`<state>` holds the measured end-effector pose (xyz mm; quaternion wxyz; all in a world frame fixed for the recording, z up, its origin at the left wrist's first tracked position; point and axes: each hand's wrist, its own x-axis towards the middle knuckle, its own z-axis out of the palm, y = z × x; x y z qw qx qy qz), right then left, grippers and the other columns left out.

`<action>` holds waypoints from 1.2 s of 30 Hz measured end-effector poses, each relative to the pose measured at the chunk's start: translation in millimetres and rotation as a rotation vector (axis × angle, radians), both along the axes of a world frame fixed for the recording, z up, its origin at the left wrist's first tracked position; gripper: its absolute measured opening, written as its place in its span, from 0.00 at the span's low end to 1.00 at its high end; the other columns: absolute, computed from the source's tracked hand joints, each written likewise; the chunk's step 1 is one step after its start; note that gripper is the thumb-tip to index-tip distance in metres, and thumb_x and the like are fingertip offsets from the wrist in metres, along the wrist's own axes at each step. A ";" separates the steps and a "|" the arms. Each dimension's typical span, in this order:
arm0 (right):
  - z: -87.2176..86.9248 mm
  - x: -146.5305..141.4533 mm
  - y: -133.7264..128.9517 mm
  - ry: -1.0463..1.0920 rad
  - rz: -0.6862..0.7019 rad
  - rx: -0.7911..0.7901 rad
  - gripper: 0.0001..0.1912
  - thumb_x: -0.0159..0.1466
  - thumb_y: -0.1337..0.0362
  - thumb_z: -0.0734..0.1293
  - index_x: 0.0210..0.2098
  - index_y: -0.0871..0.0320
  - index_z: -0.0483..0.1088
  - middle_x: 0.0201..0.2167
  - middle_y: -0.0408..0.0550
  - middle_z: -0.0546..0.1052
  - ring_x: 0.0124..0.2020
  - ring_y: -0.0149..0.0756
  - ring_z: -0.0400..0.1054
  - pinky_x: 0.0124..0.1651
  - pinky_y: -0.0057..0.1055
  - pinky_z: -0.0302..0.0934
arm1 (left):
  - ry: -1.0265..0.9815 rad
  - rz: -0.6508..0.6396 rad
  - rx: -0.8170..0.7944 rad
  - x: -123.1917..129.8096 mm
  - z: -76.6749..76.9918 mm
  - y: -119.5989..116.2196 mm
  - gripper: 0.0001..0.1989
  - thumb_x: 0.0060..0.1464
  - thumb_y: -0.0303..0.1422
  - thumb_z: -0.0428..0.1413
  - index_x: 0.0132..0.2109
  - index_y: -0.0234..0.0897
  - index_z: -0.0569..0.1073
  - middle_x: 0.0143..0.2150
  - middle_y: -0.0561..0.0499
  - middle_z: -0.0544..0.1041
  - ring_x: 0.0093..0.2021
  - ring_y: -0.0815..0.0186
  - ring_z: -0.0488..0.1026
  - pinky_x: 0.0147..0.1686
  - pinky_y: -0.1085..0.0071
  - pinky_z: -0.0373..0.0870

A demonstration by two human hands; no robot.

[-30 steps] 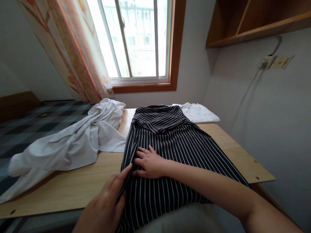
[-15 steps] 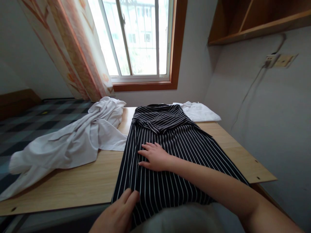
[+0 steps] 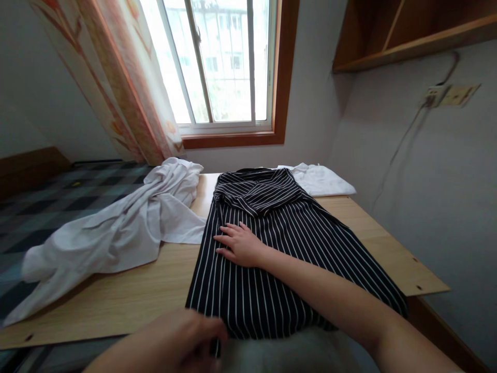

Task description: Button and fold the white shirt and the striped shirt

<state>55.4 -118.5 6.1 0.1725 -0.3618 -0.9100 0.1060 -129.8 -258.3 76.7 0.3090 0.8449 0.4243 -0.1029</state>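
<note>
A black garment with white stripes lies spread over a wooden board, its crossed band at the far end. My right hand rests flat on the left half of the garment, fingers spread and pointing left. At the garment's near left edge is my left hand, blurred, with its fingers curled downward at the cloth; what lies between the fingertips is hidden.
A crumpled white garment covers the board's left side and part of a checked bed. Folded white cloth sits at the far right. A wall shelf hangs above right.
My right hand has slid slightly up and left over the stripes. My left hand has turned, its fingers curling down at the near edge.
</note>
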 end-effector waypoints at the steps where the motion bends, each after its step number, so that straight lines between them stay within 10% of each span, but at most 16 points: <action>1: -1.0 0.1 -1.2 0.020 -0.009 0.003 0.25 0.71 0.50 0.56 0.63 0.54 0.64 0.67 0.54 0.61 0.70 0.47 0.49 0.69 0.57 0.41 | -0.021 0.042 0.079 -1.0 6.6 20.6 0.13 0.58 0.43 0.51 0.46 0.56 0.76 0.35 0.56 0.80 0.32 0.63 0.76 0.31 0.70 0.71; 4: -1.4 -0.3 -3.3 0.057 -0.020 0.009 0.24 0.71 0.52 0.59 0.61 0.56 0.66 0.65 0.56 0.64 0.69 0.48 0.51 0.69 0.56 0.41 | -0.133 0.215 0.464 -0.3 9.3 98.4 0.16 0.60 0.38 0.45 0.37 0.41 0.77 0.36 0.49 0.81 0.36 0.62 0.77 0.37 0.69 0.71; 7: -1.1 -1.3 -2.7 0.068 -0.025 0.017 0.23 0.70 0.53 0.60 0.60 0.57 0.67 0.64 0.56 0.66 0.68 0.48 0.52 0.69 0.56 0.41 | -0.175 0.370 0.886 4.2 -12.3 174.1 0.19 0.60 0.33 0.44 0.50 0.35 0.75 0.50 0.41 0.78 0.52 0.56 0.74 0.55 0.61 0.68; 11: -1.7 -1.9 -0.1 0.071 -0.026 0.024 0.25 0.70 0.52 0.60 0.62 0.56 0.65 0.64 0.54 0.66 0.68 0.46 0.53 0.69 0.53 0.42 | -0.069 0.362 0.924 8.9 -52.2 231.6 0.26 0.63 0.36 0.41 0.59 0.23 0.68 0.62 0.33 0.70 0.64 0.55 0.65 0.64 0.59 0.58; 16: 0.1 0.6 1.1 0.046 -0.009 0.016 0.27 0.70 0.48 0.58 0.62 0.56 0.65 0.66 0.54 0.64 0.69 0.46 0.51 0.69 0.54 0.40 | 0.118 0.399 0.784 6.1 -79.7 247.7 0.33 0.65 0.43 0.39 0.66 0.21 0.60 0.69 0.36 0.60 0.70 0.56 0.54 0.68 0.62 0.48; 23: 5.6 2.0 -3.4 -0.020 0.020 -0.036 0.36 0.67 0.41 0.58 0.66 0.56 0.60 0.69 0.58 0.56 0.72 0.54 0.41 0.68 0.66 0.31 | 0.213 0.377 0.738 6.5 -78.1 252.9 0.36 0.65 0.46 0.36 0.69 0.21 0.55 0.71 0.36 0.53 0.72 0.54 0.49 0.68 0.57 0.48; 27: 23.1 17.2 -0.8 -0.038 0.079 -0.104 0.34 0.67 0.43 0.60 0.66 0.54 0.60 0.69 0.56 0.58 0.70 0.51 0.49 0.69 0.54 0.45 | 0.225 0.396 0.740 7.1 -78.4 253.1 0.37 0.65 0.47 0.35 0.69 0.22 0.54 0.72 0.37 0.53 0.72 0.53 0.49 0.68 0.54 0.48; 31: 54.4 78.9 10.6 0.081 -0.001 -0.112 0.32 0.68 0.47 0.60 0.66 0.55 0.60 0.64 0.53 0.67 0.63 0.45 0.61 0.63 0.43 0.58 | 0.162 0.416 0.809 5.1 -82.1 251.6 0.35 0.66 0.46 0.35 0.67 0.24 0.60 0.70 0.38 0.58 0.70 0.54 0.53 0.68 0.57 0.49; 36: 54.9 199.4 28.0 0.058 -0.497 -0.018 0.24 0.64 0.61 0.67 0.59 0.61 0.70 0.51 0.57 0.77 0.46 0.41 0.73 0.51 0.34 0.65 | 0.123 0.428 0.892 3.6 -83.5 250.7 0.30 0.66 0.40 0.36 0.63 0.26 0.67 0.65 0.38 0.67 0.67 0.55 0.61 0.66 0.58 0.54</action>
